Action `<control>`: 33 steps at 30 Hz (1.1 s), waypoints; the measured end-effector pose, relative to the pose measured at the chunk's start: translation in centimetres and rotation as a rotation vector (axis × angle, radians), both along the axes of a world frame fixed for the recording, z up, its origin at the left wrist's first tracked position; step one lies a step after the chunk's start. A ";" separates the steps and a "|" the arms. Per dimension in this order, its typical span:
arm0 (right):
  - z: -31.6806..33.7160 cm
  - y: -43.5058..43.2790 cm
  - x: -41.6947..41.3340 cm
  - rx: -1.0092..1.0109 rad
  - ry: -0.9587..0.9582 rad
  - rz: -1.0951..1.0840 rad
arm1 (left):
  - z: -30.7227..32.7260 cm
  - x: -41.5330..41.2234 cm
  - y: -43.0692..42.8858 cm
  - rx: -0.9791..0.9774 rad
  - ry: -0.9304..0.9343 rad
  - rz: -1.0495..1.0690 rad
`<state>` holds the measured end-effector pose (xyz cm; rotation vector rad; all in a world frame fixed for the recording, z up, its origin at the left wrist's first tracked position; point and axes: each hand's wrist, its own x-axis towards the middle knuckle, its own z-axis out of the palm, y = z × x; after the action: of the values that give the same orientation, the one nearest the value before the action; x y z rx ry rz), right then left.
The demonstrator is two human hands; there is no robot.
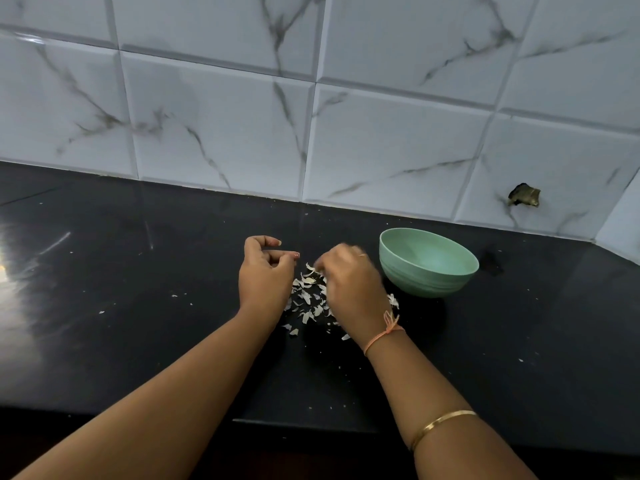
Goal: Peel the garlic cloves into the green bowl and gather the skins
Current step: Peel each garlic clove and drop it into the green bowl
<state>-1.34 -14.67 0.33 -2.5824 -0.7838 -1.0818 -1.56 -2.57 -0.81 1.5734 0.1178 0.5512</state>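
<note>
Centrally, papery garlic skins (308, 299) on glossy black counter (138, 306), left hand (266, 275) fingers curled empty, right hand (349, 282) fingers blurred, unclear

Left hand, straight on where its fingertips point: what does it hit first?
The left hand points right: likely the right hand first, over the skins. Depth unclear.

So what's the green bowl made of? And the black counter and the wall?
The green bowl looks like matte plastic: dull even colour, moulded ridges round its side. The counter seems polished dark stone, since it mirrors light. The wall tiles look like glazed ceramic printed as marble, glossy with grey veins.
</note>
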 end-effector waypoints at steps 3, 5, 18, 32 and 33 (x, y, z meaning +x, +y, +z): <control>-0.4 -0.1 0.2 -0.235 0.388 -0.049 | 0.0 -0.1 0.0 -0.005 0.004 0.000; -0.8 -0.3 0.2 -0.211 0.363 -0.031 | 0.1 -0.2 0.0 -0.002 0.006 -0.001; -0.8 -0.3 -0.1 -0.229 0.343 -0.029 | 0.1 -0.4 -0.1 0.039 -0.009 -0.025; -1.2 -1.1 0.3 0.949 0.456 0.227 | -0.1 -0.8 -0.4 0.242 -0.088 -0.263; -1.2 -1.0 0.3 0.956 0.466 0.234 | -0.1 -0.8 -0.4 0.242 -0.087 -0.263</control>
<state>-1.03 -15.71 -0.85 -1.7463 -0.3087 -0.5313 -2.38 -2.99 -0.90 1.7630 -0.2267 0.4371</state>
